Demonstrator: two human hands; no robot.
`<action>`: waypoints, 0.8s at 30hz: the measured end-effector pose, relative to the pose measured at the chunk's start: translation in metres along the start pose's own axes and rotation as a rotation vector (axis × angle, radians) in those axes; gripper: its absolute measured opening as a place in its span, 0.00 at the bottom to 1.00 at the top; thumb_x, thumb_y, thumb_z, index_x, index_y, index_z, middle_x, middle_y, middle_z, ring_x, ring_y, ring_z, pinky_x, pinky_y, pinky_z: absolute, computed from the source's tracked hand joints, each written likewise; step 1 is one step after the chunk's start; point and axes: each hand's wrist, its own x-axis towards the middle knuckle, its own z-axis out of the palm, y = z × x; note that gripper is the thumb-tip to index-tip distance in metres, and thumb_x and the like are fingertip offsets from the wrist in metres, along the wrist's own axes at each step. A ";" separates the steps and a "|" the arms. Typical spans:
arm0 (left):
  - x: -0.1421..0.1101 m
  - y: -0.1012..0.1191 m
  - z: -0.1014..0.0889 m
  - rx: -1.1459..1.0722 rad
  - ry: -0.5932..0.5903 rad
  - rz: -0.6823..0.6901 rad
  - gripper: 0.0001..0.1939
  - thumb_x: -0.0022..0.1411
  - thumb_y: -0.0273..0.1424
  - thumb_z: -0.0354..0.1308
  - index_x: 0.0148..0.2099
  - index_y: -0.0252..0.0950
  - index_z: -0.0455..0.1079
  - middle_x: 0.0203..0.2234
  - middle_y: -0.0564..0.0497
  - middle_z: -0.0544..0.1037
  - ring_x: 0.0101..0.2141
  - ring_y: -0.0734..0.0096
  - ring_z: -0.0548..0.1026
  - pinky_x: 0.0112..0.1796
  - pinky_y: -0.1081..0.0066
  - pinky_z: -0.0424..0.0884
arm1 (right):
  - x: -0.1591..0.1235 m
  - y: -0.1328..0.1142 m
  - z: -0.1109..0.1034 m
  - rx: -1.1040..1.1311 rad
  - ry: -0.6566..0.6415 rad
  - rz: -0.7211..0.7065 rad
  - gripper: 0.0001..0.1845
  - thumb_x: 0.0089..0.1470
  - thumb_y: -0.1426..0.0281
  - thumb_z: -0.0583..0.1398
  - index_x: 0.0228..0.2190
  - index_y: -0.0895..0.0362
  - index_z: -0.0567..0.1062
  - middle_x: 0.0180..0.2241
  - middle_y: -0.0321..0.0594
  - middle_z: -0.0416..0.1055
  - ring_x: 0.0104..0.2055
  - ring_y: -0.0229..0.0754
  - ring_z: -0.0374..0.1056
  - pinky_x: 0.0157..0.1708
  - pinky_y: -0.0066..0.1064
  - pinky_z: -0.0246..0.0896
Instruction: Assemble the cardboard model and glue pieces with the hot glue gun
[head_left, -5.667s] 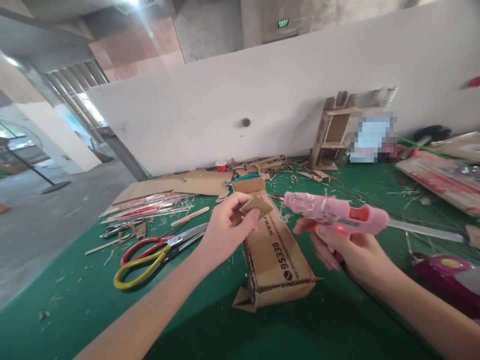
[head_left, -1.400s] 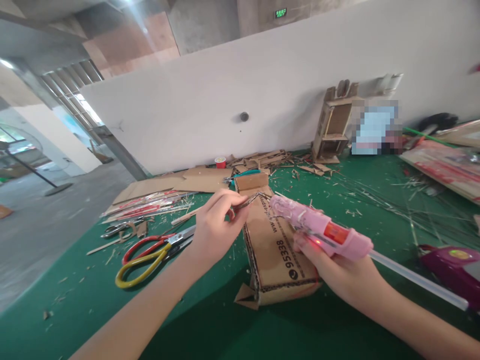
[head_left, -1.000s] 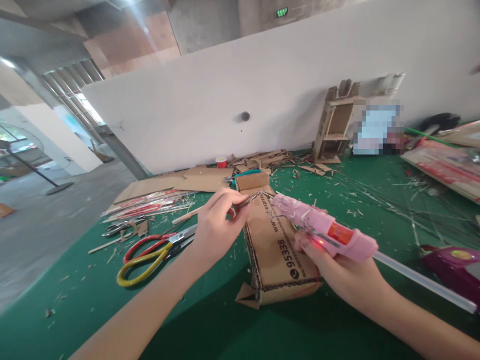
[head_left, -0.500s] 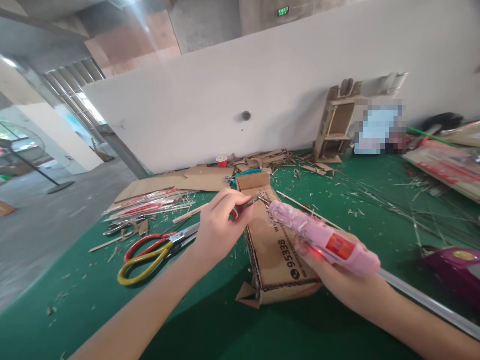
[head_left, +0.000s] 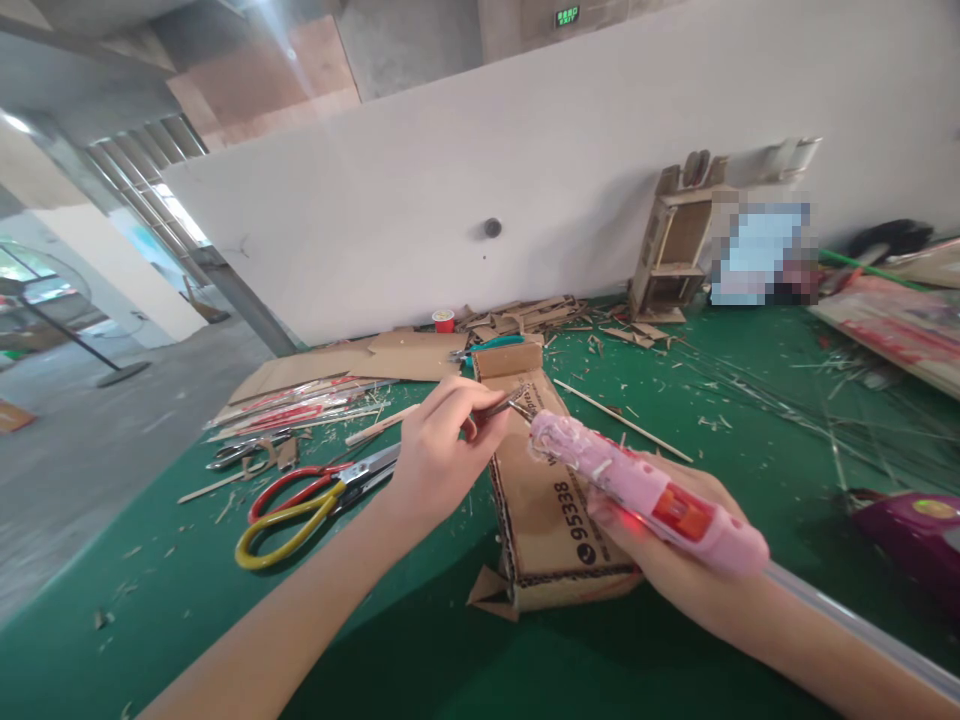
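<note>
My right hand (head_left: 660, 520) is wrapped round a pink hot glue gun (head_left: 592, 450) with a clear glue stick (head_left: 847, 615) running out of its back. The gun's metal nozzle points left at a small thin brown piece (head_left: 497, 405), which my left hand (head_left: 450, 440) pinches between thumb and fingers. Whether the nozzle touches that piece I cannot tell. Both hands are above a cardboard box (head_left: 540, 500) with printing on it, lying lengthwise on the green table. Scissors (head_left: 300, 515) with one red and one yellow handle lie left of my left forearm, their blades partly behind the hand.
Teal-handled pliers (head_left: 495, 345) and a red cup (head_left: 443, 321) are behind the box. Cardboard scraps (head_left: 525, 318) line the white wall. A small cardboard shelf (head_left: 675, 240) stands at back right. A purple object (head_left: 911, 540) sits far right, and a thin stick (head_left: 622, 420) lies beside the box.
The glue gun in my right hand has shifted slightly down, its nozzle still near the piece. My left hand has hardly moved.
</note>
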 end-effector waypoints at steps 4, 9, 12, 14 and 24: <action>0.000 0.000 -0.002 0.002 -0.007 -0.019 0.03 0.59 0.24 0.58 0.38 0.34 0.70 0.30 0.52 0.74 0.25 0.81 0.69 0.24 0.78 0.71 | 0.001 -0.004 0.001 0.068 0.003 0.066 0.08 0.53 0.65 0.60 0.24 0.52 0.70 0.21 0.31 0.70 0.20 0.36 0.67 0.20 0.25 0.64; 0.000 0.000 -0.003 0.008 -0.005 -0.025 0.03 0.59 0.24 0.59 0.38 0.34 0.71 0.30 0.52 0.74 0.26 0.81 0.70 0.25 0.79 0.71 | 0.007 -0.011 0.001 0.172 -0.020 0.133 0.10 0.54 0.63 0.58 0.23 0.52 0.71 0.21 0.33 0.71 0.22 0.39 0.69 0.21 0.26 0.66; 0.000 0.000 -0.003 0.008 -0.002 -0.023 0.03 0.59 0.24 0.59 0.37 0.34 0.71 0.30 0.52 0.74 0.25 0.81 0.69 0.25 0.79 0.70 | 0.009 -0.013 0.001 0.198 0.001 0.186 0.10 0.53 0.62 0.59 0.24 0.52 0.73 0.20 0.34 0.72 0.21 0.39 0.69 0.18 0.26 0.66; 0.000 0.000 -0.003 0.001 0.001 -0.023 0.03 0.59 0.24 0.60 0.37 0.34 0.71 0.30 0.52 0.74 0.25 0.81 0.69 0.24 0.79 0.70 | 0.010 -0.013 0.002 0.209 0.020 0.207 0.10 0.52 0.61 0.59 0.25 0.53 0.74 0.20 0.34 0.73 0.21 0.40 0.70 0.18 0.26 0.67; 0.001 0.000 -0.001 -0.011 -0.011 -0.027 0.03 0.60 0.24 0.58 0.38 0.35 0.71 0.30 0.52 0.74 0.25 0.81 0.70 0.24 0.78 0.71 | 0.002 -0.005 -0.002 0.064 -0.045 0.062 0.08 0.55 0.66 0.59 0.25 0.53 0.69 0.22 0.34 0.72 0.20 0.38 0.68 0.21 0.26 0.66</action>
